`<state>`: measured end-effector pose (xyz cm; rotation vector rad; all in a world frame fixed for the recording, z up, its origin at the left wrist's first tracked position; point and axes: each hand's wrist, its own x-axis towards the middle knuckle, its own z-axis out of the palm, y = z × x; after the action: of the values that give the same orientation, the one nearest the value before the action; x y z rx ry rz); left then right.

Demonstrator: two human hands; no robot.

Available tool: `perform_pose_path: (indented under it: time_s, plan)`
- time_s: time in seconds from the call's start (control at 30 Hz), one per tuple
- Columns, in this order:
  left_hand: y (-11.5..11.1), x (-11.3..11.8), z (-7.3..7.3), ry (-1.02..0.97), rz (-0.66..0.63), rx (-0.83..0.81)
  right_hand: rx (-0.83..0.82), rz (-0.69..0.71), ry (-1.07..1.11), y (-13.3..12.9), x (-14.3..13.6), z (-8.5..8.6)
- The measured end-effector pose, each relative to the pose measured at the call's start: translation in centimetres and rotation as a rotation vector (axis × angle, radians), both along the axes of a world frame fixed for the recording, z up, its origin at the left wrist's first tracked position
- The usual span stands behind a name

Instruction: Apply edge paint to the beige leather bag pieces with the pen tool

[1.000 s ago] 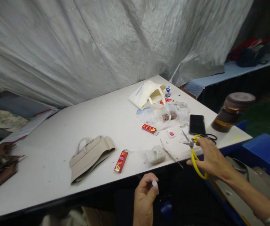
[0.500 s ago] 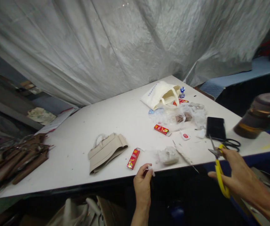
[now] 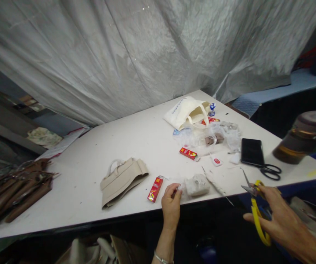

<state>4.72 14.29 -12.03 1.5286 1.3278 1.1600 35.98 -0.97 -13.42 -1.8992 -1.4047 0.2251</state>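
My right hand point(image 3: 281, 212) holds yellow-handled scissors point(image 3: 255, 212) in front of the table's edge, with the blades apart and nothing between them. Over the edge, my left hand point(image 3: 172, 201) has its fingers pinched together on a small white piece point(image 3: 179, 187), mostly hidden by the fingertips. Right beside those fingers lies a clear plastic bag with pale contents point(image 3: 198, 185). To their left is a red box point(image 3: 155, 189) with yellow print. A beige handbag piece point(image 3: 123, 179) with a handle lies farther left. A thin pointed tool point(image 3: 217, 186) rests near the edge.
On the white table point(image 3: 135, 135) are a cream tote bag point(image 3: 186, 112), crumpled plastic bags point(image 3: 226, 134), another red box point(image 3: 188, 154), a phone point(image 3: 252, 152), black scissors point(image 3: 270, 171) and a dark jar point(image 3: 301, 137). Brown leather pieces point(image 3: 28, 190) are piled at left.
My left hand has moved forward and slightly right, from in front of the edge to beside the plastic bag. The right hand keeps the scissors, slightly lower in view.
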Motion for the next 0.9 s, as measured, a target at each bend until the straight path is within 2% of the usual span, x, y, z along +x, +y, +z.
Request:
perform_pose_path:
  time_s: [0.27, 0.53, 0.73, 0.9]
  plan:
    - [1.1, 1.4, 0.5, 0.064, -0.1, 0.05, -0.031, 0.015, 0.032, 0.1, -0.5, 0.0]
    - [0.6, 1.2, 0.3, 0.042, -0.062, -0.01, -0.041, 0.011, 0.022, -0.2, -0.7, -1.3]
    - [0.4, 1.1, 0.7, 0.05, -0.043, -0.013, 0.023, 0.03, 0.014, -0.3, -0.2, -2.8]
    - [0.0, 0.5, 0.9, 0.037, 0.002, 0.002, 0.015, -0.015, 0.03, -0.3, 0.0, -4.0]
